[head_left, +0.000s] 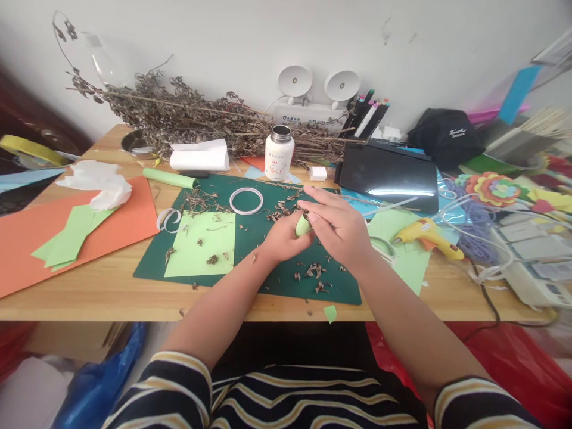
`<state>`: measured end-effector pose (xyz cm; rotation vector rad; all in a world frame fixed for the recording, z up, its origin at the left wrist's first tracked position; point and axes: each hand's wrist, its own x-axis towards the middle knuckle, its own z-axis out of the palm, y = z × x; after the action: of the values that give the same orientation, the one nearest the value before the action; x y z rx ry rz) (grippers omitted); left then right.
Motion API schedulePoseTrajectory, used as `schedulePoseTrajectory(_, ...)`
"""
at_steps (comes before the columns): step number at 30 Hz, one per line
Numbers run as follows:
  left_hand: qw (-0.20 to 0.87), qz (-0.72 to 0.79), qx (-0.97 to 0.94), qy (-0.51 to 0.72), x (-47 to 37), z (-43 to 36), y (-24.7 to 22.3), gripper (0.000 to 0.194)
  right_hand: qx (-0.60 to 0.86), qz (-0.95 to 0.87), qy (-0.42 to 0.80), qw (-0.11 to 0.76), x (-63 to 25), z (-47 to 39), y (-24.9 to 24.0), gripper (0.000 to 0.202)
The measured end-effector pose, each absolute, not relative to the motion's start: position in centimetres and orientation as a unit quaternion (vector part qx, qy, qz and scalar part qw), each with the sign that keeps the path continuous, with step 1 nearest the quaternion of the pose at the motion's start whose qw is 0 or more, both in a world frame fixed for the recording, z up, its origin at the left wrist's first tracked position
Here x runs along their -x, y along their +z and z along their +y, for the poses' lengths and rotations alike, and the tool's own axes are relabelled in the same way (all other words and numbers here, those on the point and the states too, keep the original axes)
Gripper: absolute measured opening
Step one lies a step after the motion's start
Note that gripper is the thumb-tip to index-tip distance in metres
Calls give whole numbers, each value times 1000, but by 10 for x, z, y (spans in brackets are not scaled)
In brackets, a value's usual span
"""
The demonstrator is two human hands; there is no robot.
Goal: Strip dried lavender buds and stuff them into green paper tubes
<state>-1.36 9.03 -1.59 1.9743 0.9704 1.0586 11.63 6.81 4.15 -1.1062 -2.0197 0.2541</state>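
My left hand (287, 239) is wrapped round a rolled light-green paper tube (303, 224), its open end facing up and towards me. Over that end is my right hand (334, 225), fingers stretched out and thumb by the rim; whether it pinches any leaf bits is hidden. Crumbled dry leaves (316, 271) lie on the green cutting mat (250, 262) below and around my hands. To the left, a square of light-green paper (201, 241) carries a few crumbs. A roll of white tape (246, 201) rests flat on the mat.
Dried plant stalks (179, 113) are heaped along the wall behind a white bottle (279, 156). A yellow glue gun (429, 237) lies at right, near a black case (388, 179). Another green paper tube (167, 177) and orange paper (134, 220) lie left.
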Motion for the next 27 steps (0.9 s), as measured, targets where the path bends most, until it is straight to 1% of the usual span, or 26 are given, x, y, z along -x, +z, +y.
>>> schedulePoseTrajectory(2,345,376,-759,403,13,90,-15,16,451,-791,145,388,-117,70,43,28)
schedulePoseTrajectory(3,347,378,-759,401,13,90,-15,16,461,-774,179,395,-117,70,42,28)
schedulePoseTrajectory(5,351,380,-758,398,13,90,-14,17,467,-734,236,433,-117,71,40,27)
schedulePoseTrajectory(6,352,380,-757,397,13,90,-13,18,461,-722,246,454,-117,72,39,23)
schedulePoseTrajectory(7,353,381,-757,398,13,89,-13,18,449,-722,241,469,-117,72,38,17)
schedulePoseTrajectory(9,347,386,-756,398,13,89,-13,19,427,-744,192,476,-117,72,37,3)
schedulePoseTrajectory(10,343,389,-757,397,13,89,-13,19,421,-760,161,468,-118,72,38,4)
schedulePoseTrajectory(13,335,388,-762,396,13,89,-13,19,405,-802,88,430,-122,72,41,14)
schedulePoseTrajectory(17,333,376,-771,391,13,90,-14,18,364,-855,54,365,-130,73,48,32)
schedulePoseTrajectory(20,335,371,-774,389,14,90,-15,19,356,-888,60,284,-133,74,58,42)
schedulePoseTrajectory(24,338,371,-777,380,14,91,-15,20,370,-913,89,148,-131,76,78,51)
schedulePoseTrajectory(26,338,369,-780,376,13,91,-14,20,370,-918,94,105,-130,77,87,52)
schedulePoseTrajectory(27,337,369,-780,377,13,91,-15,20,366,-920,96,98,-131,77,90,52)
